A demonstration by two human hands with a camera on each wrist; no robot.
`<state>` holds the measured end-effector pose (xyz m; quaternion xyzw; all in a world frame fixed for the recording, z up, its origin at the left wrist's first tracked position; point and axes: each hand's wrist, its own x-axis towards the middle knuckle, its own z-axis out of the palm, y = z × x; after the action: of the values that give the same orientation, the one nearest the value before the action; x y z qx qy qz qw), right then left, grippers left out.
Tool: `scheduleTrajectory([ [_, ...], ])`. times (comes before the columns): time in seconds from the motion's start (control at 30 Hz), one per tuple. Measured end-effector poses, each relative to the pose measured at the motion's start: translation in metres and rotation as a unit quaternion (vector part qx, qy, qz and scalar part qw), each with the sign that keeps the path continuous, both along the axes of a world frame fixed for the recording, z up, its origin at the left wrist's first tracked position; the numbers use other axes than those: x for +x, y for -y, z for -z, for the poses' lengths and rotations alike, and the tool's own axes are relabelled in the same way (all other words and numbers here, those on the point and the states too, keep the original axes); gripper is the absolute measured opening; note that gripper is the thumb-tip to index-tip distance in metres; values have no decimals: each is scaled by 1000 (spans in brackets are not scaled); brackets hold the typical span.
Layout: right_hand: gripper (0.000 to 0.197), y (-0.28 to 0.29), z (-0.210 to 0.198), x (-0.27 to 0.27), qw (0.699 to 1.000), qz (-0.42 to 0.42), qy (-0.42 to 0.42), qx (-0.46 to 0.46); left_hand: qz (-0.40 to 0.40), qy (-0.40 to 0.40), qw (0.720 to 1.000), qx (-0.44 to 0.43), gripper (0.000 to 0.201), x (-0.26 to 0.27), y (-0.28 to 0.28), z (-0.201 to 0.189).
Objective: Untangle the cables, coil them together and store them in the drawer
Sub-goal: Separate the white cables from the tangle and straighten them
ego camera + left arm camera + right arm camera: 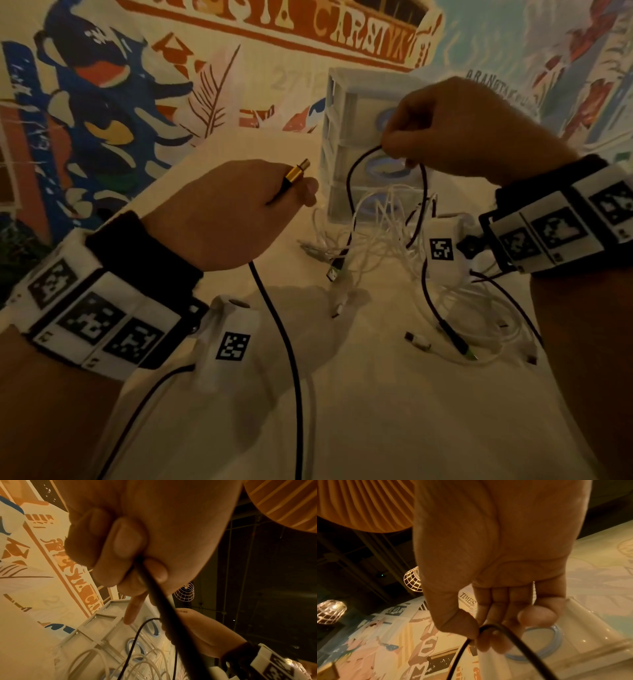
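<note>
My left hand (239, 212) grips a black cable (287, 342) just behind its gold plug (297, 171), which points up and right; in the left wrist view the fingers (126, 539) curl round that black cable (168, 612). My right hand (455, 126) is raised in front of the drawer unit (346, 137) and pinches a loop of black cable (349, 185) between thumb and fingers; the right wrist view shows the black cable (513, 639) bent over the thumb tip. A tangle of white cables (376, 233) lies on the table below it.
The white drawer unit with blue ring handles (556, 631) stands at the back of the table, its drawers closed. Loose plugs (418, 341) and white cable loops (486, 308) lie at the right. A painted mural wall (137, 85) is behind.
</note>
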<state>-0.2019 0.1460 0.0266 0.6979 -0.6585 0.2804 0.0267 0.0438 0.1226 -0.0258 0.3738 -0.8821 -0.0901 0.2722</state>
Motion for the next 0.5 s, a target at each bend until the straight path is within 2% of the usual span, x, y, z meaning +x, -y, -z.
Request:
scheduleTrajectory([
  [0.13, 14, -3, -6, -1, 997, -18, 30, -72, -14, 17, 1000, -5, 57, 0, -1, 1],
  [0.23, 18, -5, -10, 0, 993, -23, 56, -100, -16, -4, 1000, 13, 55, -3, -1, 3],
  [0.33, 16, -9, -13, 4, 992, -49, 65, -93, -4, -29, 999, 29, 49, -6, -1, 4],
  [0.5, 16, -24, -17, 18, 988, -138, 49, -46, 25, -69, 997, 34, 42, -9, -6, 4],
])
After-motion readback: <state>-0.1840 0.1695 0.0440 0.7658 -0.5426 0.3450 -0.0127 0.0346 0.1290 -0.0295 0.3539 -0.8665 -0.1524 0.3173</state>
